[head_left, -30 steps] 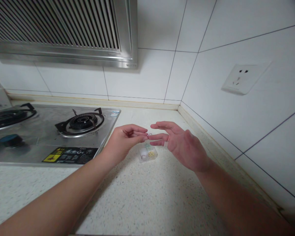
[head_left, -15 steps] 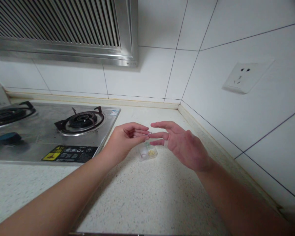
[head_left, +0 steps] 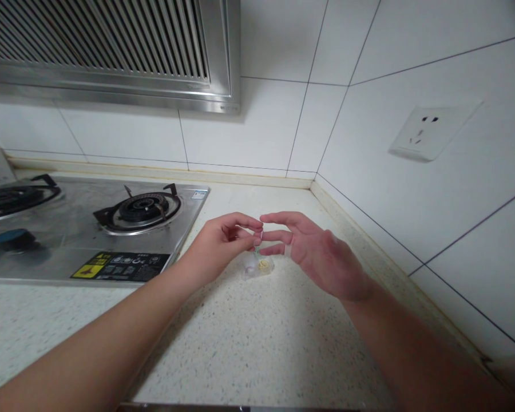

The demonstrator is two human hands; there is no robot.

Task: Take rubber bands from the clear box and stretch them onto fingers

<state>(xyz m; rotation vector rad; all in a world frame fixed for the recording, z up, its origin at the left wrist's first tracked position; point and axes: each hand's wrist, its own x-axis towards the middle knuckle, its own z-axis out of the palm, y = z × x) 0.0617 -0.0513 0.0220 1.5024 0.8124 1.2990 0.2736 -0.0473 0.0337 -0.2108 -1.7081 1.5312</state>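
Observation:
Over the counter, my left hand has its thumb and fingers closed on a tiny pale pink rubber band. My right hand faces it with the fingers stretched out and apart. One of its fingertips meets the band, though whether it passes through the loop I cannot tell. Just below the fingertips lies a small clear plastic box with compartments. Yellow bands show in it, along with something green and something pale purple; the hands partly cover its far side.
To the left a steel gas stove is set into the speckled counter. A range hood hangs above it. White tiled walls meet at the back right corner, and a socket is on the right wall.
The fingers of both hands have come slightly closer together around the band. The band now stands more upright between the fingertips. The box has stayed in place.

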